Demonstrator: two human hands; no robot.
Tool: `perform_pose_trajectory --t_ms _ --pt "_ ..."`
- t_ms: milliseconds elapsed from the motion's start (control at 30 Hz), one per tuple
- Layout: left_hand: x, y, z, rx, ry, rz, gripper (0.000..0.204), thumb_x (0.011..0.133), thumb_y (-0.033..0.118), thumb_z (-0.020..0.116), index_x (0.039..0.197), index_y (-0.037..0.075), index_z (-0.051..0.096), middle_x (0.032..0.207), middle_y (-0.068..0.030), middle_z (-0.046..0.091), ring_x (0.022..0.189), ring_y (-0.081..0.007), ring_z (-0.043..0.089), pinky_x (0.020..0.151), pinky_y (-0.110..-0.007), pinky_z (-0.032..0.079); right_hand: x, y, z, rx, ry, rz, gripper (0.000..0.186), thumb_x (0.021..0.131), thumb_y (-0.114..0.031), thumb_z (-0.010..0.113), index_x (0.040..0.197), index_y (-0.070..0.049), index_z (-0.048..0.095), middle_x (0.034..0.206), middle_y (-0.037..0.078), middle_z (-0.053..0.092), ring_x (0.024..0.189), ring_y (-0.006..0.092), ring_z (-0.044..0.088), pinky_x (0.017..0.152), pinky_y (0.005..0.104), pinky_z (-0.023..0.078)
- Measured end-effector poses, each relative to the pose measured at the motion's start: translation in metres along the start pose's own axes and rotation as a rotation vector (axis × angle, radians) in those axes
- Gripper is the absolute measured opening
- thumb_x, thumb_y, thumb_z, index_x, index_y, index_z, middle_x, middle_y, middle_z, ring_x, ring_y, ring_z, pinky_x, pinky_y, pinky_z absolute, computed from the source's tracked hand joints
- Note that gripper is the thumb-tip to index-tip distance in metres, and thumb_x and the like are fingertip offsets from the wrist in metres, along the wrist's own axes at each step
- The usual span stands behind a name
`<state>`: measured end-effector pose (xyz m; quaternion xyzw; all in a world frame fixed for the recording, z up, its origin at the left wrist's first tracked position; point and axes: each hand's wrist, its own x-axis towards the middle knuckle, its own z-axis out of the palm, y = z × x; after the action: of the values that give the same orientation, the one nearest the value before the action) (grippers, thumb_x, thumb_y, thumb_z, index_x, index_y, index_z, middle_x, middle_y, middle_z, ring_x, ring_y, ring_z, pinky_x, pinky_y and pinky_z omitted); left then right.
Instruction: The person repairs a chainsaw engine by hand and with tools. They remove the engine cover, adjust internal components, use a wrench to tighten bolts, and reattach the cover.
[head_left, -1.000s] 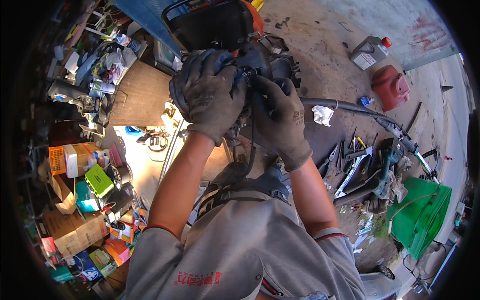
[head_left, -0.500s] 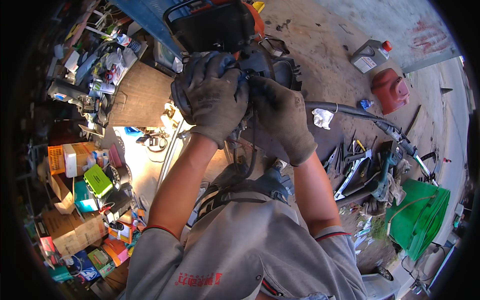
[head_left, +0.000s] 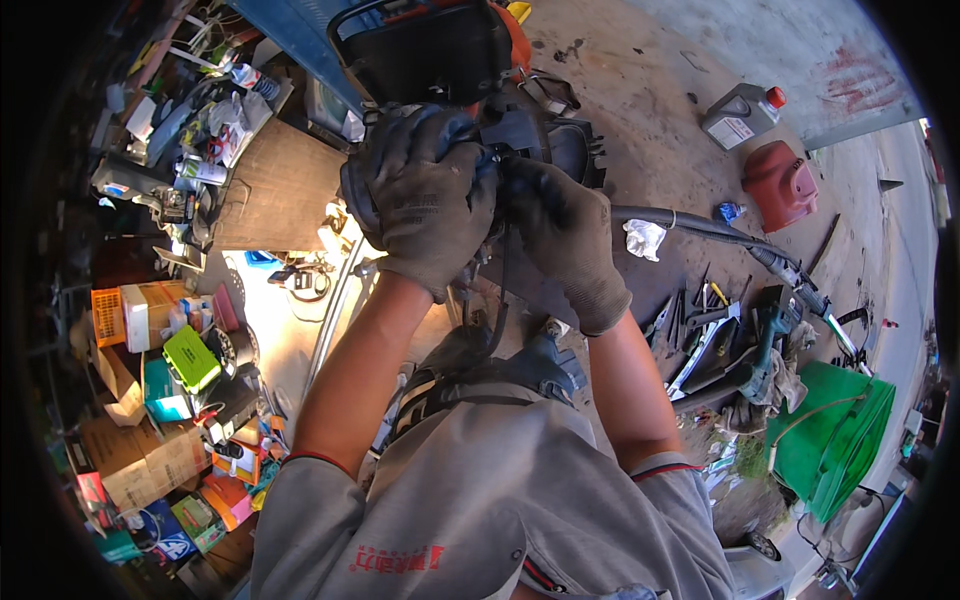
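Note:
A black engine unit with a finned housing sits at the top centre, below a black backrest with a handle and an orange part. My left hand, in a dark grey work glove, is curled over the unit's left side. My right hand, gloved the same way, has thumb and index finger closed at a small fitting in the middle of the unit; what lies between the fingertips is hidden. A thin black hose hangs between my hands, and a thick black tube runs out to the right.
At right are a grey jug, a red fuel can, a white crumpled rag, scattered tools and a green bin. At left are a wooden board, a cluttered bench and piled boxes.
Both hands have shifted slightly right and down since a second ago. My right hand's fingers have turned a little at the fitting. My left hand keeps its grip.

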<state>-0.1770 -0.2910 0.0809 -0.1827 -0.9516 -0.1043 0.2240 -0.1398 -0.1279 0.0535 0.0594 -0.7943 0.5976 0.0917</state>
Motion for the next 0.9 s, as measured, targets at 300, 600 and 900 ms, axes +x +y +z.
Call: perform_pose_trajectory --t_ms 300,600,900 --pt "0.001 0.0 -0.001 0.011 0.014 0.005 0.024 0.08 0.031 0.079 0.096 0.014 0.081 0.13 -0.0077 0.067 0.131 -0.0319 0.054 0.109 -0.046 0.043 -0.013 0.015 0.015 0.085 0.172 0.003 0.022 0.095 -0.014 0.071 0.113 -0.002 0.071 0.096 0.02 0.074 0.088 0.0358 0.075 0.076 0.04 0.058" --pt "0.003 0.004 -0.001 -0.008 -0.001 -0.056 0.024 0.079 0.032 0.08 0.094 0.014 0.083 0.132 -0.0078 0.067 0.132 -0.0313 0.053 0.111 -0.045 0.042 -0.016 0.014 0.013 -0.086 0.162 -0.057 0.025 0.091 -0.017 0.073 0.113 -0.005 0.072 0.099 0.018 0.074 0.091 0.0386 0.073 0.08 0.0441 0.058" --pt "0.0 -0.004 0.003 -0.051 -0.034 -0.035 0.024 0.081 0.031 0.079 0.098 0.014 0.082 0.134 -0.0091 0.065 0.134 -0.0326 0.051 0.112 -0.046 0.041 -0.015 0.012 0.014 -0.118 0.164 -0.109 0.031 0.091 -0.018 0.074 0.12 -0.008 0.071 0.102 0.018 0.074 0.094 0.039 0.072 0.081 0.0442 0.058"
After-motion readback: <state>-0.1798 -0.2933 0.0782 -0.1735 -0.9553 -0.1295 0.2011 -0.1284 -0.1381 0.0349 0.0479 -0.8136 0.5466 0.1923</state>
